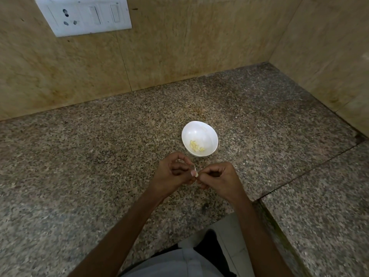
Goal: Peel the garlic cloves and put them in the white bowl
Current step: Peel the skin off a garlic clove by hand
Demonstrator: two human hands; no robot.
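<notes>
— Where's the clove?

— In the air between the two hands, above the counter (89,160) and just short of the bowl (199,125). The clove (196,174) is small and pale, and the fingertips hide most of it.

— Which hand has it?

— Both. The left hand (171,173) has its fingers curled, and its thumb and forefinger pinch the clove from the left. The right hand (218,179) is curled too and pinches the other end between thumb and forefinger. The two sets of fingertips almost meet.

— Any skin showing?

— A thin pale strip of skin (194,167) sticks up from the clove, beside the left forefinger. I can't tell how much of the clove is bare because it's too small.

— And the bowl?

— It's white and stands upright on the counter, just beyond the hands and a little to the right. A small heap of yellowish peeled cloves (196,146) lies in the bottom, toward the near side.

— What else is there?

— The counter is speckled granite, with a brownish stain (197,111) beyond the bowl. Another slab (319,206) joins it on the right along a dark seam. Beige wall (189,43) tiles run behind and to the right. A white switch plate (83,15) with a socket is fixed at the upper left.
</notes>
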